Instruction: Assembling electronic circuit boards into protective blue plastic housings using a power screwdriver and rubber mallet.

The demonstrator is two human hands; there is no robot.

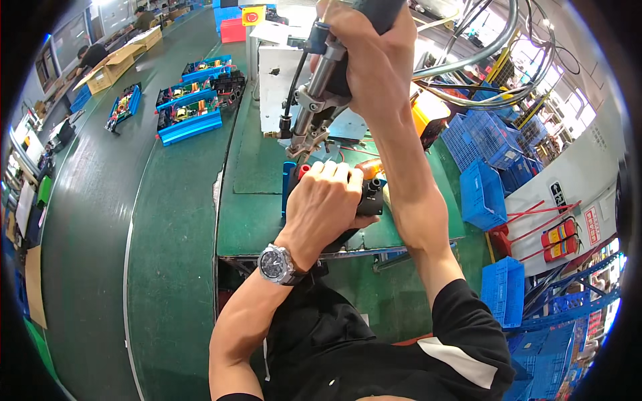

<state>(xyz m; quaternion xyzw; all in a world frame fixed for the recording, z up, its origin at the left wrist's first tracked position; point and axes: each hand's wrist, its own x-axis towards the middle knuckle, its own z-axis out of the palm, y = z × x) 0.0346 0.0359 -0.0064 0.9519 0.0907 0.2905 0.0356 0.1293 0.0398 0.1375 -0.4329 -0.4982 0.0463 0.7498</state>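
My right hand [382, 67] is raised over the bench, closed around the black grip of a screwdriving tool with a long metal shaft [322, 79]. Its jaw-like metal tip [307, 144] points down just beyond my left knuckles; whether it touches anything is hidden. My left hand [322, 204], with a watch on the wrist, wraps over a boxy electrical unit [373, 200] near the bench's front edge. The unit shows a black end panel, a red terminal [304, 170], a black terminal and a blue side [288, 184]. An orange handle [369, 167] lies right behind it.
Left of the green bench [257, 234] runs a green conveyor [170, 267], carrying several open blue-cased units with circuit boards [190, 127]. Cables [495, 60] hang at the upper right. Blue crates [481, 194] and fire extinguishers [560, 239] stand at right. Other people sit far left.
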